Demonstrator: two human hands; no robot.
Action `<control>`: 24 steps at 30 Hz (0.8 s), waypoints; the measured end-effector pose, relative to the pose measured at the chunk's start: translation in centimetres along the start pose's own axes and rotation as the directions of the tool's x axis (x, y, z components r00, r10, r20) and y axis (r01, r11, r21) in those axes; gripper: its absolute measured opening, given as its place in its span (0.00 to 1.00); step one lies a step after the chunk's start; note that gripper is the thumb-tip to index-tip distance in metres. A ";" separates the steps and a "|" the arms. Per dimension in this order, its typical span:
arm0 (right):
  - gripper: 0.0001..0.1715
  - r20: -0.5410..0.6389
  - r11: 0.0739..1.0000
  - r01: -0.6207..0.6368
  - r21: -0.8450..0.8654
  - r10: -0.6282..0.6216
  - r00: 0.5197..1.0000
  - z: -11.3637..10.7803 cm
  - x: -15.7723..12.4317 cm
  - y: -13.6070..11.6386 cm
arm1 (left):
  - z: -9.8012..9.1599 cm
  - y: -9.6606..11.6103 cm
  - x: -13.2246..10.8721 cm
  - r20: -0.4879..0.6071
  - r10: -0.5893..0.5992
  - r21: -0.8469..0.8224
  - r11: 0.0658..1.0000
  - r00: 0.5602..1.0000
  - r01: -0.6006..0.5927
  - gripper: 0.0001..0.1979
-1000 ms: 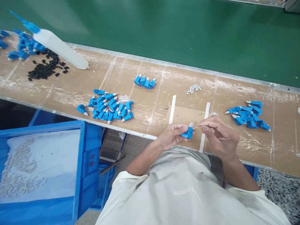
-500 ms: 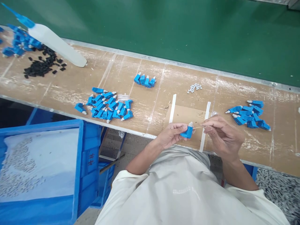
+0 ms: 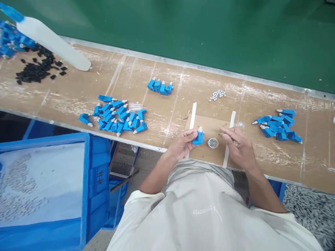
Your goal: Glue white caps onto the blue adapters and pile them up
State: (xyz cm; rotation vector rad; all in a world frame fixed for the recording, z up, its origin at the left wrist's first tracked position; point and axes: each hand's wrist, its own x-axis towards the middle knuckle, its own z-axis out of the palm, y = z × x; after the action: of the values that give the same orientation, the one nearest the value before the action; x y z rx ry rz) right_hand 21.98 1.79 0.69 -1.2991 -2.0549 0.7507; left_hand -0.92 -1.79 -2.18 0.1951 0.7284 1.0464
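Observation:
My left hand [image 3: 183, 143] pinches a blue plastic block [image 3: 198, 138] with a white tip pointing up. To its right, my right hand [image 3: 239, 144] has its fingers closed on a thin wooden stick [image 3: 217, 137], whose far end reaches down to a small clear round cup [image 3: 213, 143]. The cup stands on a sheet of brown cardboard [image 3: 206, 122] between two white tape strips. A gap separates the blue block from the stick. What the cup contains is too small to make out.
Similar blue blocks lie in a pile [image 3: 117, 115] at left, a short row [image 3: 160, 86] behind and a cluster [image 3: 280, 125] at right. Small white pieces [image 3: 217, 94] sit beyond the cardboard. A white squeeze bottle [image 3: 54, 43] lies by black pieces [image 3: 36, 69]. A blue crate [image 3: 96, 188] stands at lower left.
My left hand has moved left with the blue block, away from the stick. My right hand has shifted left and up, bringing the stick to the cup, which now shows.

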 end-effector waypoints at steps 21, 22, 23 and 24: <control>0.23 0.437 0.739 0.434 -0.515 -0.210 0.875 1.6 15.7 4.0 | -0.5 -0.1 1.0 0.045 -0.009 -0.083 0.996 0.999 0.013 0.21; 0.23 0.460 0.717 0.432 -0.547 -0.174 0.871 1.6 15.8 3.7 | -0.5 -0.1 1.0 0.045 -0.011 -0.082 0.997 0.999 0.015 0.21; 0.22 0.477 0.700 0.428 -0.571 -0.142 0.867 1.6 15.9 3.3 | -0.5 -0.1 1.0 0.044 -0.015 -0.081 0.997 0.999 0.019 0.21; 0.20 0.484 0.698 0.420 -0.581 -0.119 0.867 1.6 15.8 2.9 | -0.5 -0.1 1.0 0.039 -0.017 -0.081 0.996 0.999 0.021 0.21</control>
State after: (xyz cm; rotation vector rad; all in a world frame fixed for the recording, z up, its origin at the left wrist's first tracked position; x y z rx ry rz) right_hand 16.96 17.17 0.32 -1.1804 -2.9749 0.1098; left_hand -0.88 -1.07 -3.11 0.1375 0.6502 1.0495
